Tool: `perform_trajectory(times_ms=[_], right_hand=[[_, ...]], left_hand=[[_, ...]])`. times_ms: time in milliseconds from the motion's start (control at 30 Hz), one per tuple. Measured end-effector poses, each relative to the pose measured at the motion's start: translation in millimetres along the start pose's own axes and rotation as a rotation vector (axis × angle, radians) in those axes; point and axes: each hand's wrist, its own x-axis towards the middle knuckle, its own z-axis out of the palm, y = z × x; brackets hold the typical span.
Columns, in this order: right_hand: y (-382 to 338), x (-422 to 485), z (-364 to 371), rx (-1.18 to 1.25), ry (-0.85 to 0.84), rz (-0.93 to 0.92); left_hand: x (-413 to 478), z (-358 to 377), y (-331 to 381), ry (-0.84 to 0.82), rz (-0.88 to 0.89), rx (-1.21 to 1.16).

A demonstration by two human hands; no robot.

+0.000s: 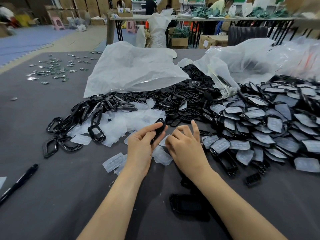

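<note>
Grey cloth covered the table (52,196), and across it spread a heap of black shells already fitted with pads (268,129), well to the right of the hands, with a looser heap of translucent pads (121,122) just beyond them. The left hand (140,146) gripped one black shell (158,131), thumb over its top and fingers curled beneath. The shell's long axis ran from the palm up and away from the person, leaning slightly right, with its far end pointing toward the heaps. The right hand (185,144) was nearer the translucent pad (163,141), which lay just beside the shell's lower end. Its fingers curled over the pad and its index finger stuck out straight, but the fingertips hid the contact, so I could not tell whether they had pinched it.
</note>
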Motion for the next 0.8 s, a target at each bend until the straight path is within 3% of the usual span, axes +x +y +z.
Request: perform_trajectory(times_ms=[100, 167, 267, 367, 467, 633, 800], right_hand=[[1.0, 0.2, 0.5, 0.018, 0.033, 0.027], [8.4, 1.9, -4.3, 0.218, 0.106, 0.140], [18.1, 3.4, -22.4, 0.768, 0.252, 0.497], [26.8, 3.9, -33.8, 1.384, 0.260, 0.841], [34.7, 3.2, -39.9, 1.765, 0.200, 0.977], [35.3, 3.9, -42.9, 1.980, 0.231, 1.111], [36.4, 4.1, -43.7, 2.054, 0.175, 1.089]], left_hand=[[-0.7, -0.9, -1.1, -0.007, 0.016, 0.010], [-1.0, 0.1, -1.5, -0.008, 0.016, 0.003], [-2.5, 2.2, -1.8, -0.017, 0.008, 0.009], [-3.0, 3.5, -0.3, -0.029, 0.008, 0.035], [-4.6, 5.3, 0.1, -0.045, 0.024, 0.112], [-11.9, 10.0, -4.4, -0.077, 0.118, 0.311], [-14.9, 12.0, -3.7, -0.086, 0.169, 0.390]])
